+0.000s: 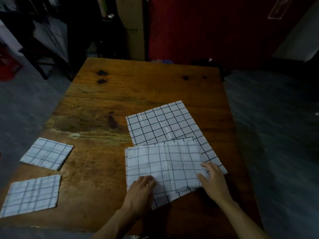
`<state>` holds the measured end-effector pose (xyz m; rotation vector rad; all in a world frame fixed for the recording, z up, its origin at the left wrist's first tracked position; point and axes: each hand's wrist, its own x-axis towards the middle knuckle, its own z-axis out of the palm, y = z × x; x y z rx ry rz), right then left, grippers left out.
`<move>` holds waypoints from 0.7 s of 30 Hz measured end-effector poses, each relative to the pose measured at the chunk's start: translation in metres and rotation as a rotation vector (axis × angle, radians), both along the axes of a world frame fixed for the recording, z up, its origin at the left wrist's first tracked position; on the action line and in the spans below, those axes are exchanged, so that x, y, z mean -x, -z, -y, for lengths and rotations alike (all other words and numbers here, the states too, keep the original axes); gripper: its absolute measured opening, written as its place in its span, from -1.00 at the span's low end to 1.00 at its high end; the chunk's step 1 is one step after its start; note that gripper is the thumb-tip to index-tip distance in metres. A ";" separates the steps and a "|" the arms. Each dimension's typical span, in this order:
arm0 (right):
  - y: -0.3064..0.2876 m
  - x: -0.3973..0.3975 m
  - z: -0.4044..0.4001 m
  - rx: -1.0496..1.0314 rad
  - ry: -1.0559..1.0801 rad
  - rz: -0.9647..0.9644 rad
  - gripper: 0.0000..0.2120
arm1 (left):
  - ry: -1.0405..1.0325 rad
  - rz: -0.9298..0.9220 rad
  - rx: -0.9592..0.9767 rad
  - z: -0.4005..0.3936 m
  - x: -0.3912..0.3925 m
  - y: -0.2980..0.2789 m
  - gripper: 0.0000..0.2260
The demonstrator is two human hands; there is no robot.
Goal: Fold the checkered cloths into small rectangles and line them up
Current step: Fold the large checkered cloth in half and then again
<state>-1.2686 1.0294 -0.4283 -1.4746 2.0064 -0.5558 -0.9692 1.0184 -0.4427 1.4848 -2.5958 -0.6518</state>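
Observation:
A white cloth with a dark grid (165, 163), part folded, lies on the right half of the wooden table (134, 87). Under it lies a second checkered cloth (164, 123), spread flat and reaching farther back. My left hand (141, 188) rests palm down on the near left part of the top cloth. My right hand (212, 178) rests on its near right edge, fingers spread. Two small folded checkered rectangles lie at the table's left edge, one farther (47, 153) and one nearer (32, 194), one behind the other.
A dark chair frame (39, 54) and a red stool (8, 66) stand on the floor at far left. A tall cardboard box (134, 28) and a red wall (207, 31) rise behind the table. Grey floor surrounds it.

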 end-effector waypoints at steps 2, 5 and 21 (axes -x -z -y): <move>-0.001 0.005 -0.006 -0.041 0.041 0.022 -0.57 | 0.006 0.052 -0.021 -0.002 -0.002 0.005 -0.61; -0.002 0.009 -0.012 -0.101 0.101 0.084 -0.48 | 0.008 0.116 -0.018 -0.003 -0.002 0.010 -0.59; -0.002 0.018 -0.023 -0.266 0.108 0.185 -0.28 | -0.087 0.176 -0.057 0.001 -0.005 0.006 -0.62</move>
